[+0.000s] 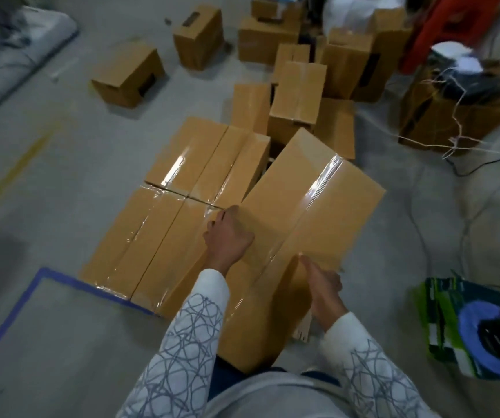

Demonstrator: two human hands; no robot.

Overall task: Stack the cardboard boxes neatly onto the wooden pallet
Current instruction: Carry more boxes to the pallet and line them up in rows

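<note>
Concrete floor point(62, 176); taped box point(318, 191) under left hand point(227, 235) gripping its edge, right hand point(322, 286) flat alongside

Light is dim and flat, apparently soft and from overhead, with a greyish cast over the concrete floor point(62, 176). Bright glare streaks run along the clear tape point(324, 182) on the large cardboard box point(288, 182) and on the stacked boxes point(158, 236) beside it. Shadows are weak and diffuse, and a dark smudge lies on the floor at the left edge. Motion blur softens the whole frame, worst toward the corners and on the right hand point(322, 285). The wide lens stretches things near the edges.
</note>
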